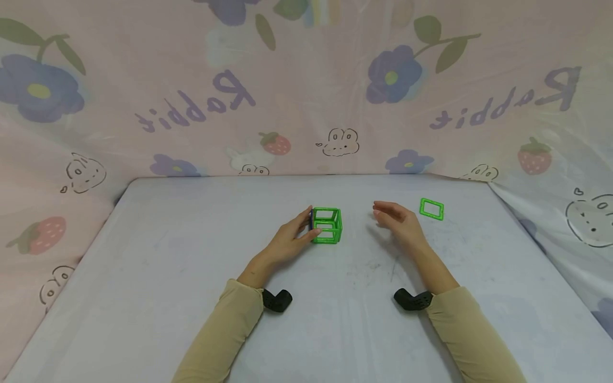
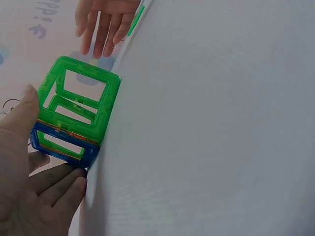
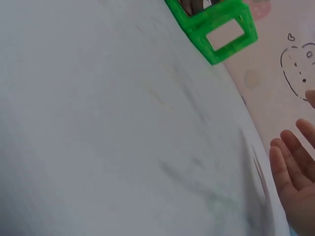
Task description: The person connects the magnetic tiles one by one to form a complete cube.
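A cube of green magnetic tiles (image 1: 339, 226) with open square frames stands on the table just left of the middle. Its left side is a blue tile (image 2: 90, 153), best seen in the left wrist view. My left hand (image 1: 286, 238) holds the cube from the left, thumb at a green edge and fingers by the blue tile. To the right of the cube, my right hand (image 1: 404, 226) hovers apart from it, fingers loosely bent and holding nothing. Farther right lies a single green square tile (image 1: 431, 216), beyond the right hand's knuckles.
A white cloth covers the table (image 1: 143, 276). Behind it hangs a pale curtain (image 1: 306, 96) printed with flowers, strawberries and rabbits, which also runs down both sides. A black device (image 1: 278, 301) is worn at the left wrist, and another black device (image 1: 412, 299) at the right.
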`<state>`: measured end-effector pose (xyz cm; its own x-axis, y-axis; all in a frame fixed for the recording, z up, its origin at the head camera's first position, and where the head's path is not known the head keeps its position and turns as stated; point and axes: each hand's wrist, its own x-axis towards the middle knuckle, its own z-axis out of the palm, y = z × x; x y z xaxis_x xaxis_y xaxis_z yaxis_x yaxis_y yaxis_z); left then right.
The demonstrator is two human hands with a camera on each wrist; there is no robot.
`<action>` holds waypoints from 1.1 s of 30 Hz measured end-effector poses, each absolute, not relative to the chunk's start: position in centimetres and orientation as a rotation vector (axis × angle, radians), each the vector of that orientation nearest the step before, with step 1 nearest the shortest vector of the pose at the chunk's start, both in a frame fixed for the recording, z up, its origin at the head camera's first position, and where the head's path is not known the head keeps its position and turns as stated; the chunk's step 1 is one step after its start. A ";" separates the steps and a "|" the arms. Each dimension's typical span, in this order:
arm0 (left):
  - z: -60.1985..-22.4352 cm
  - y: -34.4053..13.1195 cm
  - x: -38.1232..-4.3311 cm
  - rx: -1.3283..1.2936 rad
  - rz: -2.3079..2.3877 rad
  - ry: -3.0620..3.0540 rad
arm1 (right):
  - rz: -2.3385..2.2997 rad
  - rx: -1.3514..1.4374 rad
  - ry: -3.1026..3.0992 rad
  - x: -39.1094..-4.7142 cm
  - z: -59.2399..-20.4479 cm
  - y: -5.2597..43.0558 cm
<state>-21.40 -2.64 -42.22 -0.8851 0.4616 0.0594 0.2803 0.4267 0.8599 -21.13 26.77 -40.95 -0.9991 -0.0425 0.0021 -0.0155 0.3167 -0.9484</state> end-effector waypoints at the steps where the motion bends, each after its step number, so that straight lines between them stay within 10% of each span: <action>1: -42.2 -2.6 -21.4 0.650 1.443 2.493 | -1.828 -0.050 2.540 -21.1 -41.0 27.0; 33: -42.3 -2.6 -21.4 0.694 1.427 2.520 | -1.717 0.406 2.868 -21.8 -40.3 32.7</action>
<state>-21.39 -2.60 -42.27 -0.8786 0.4701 0.0836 0.3135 0.4360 0.8435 -21.83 32.74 -40.30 -0.9458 0.3172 0.0692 0.0888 0.4579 -0.8845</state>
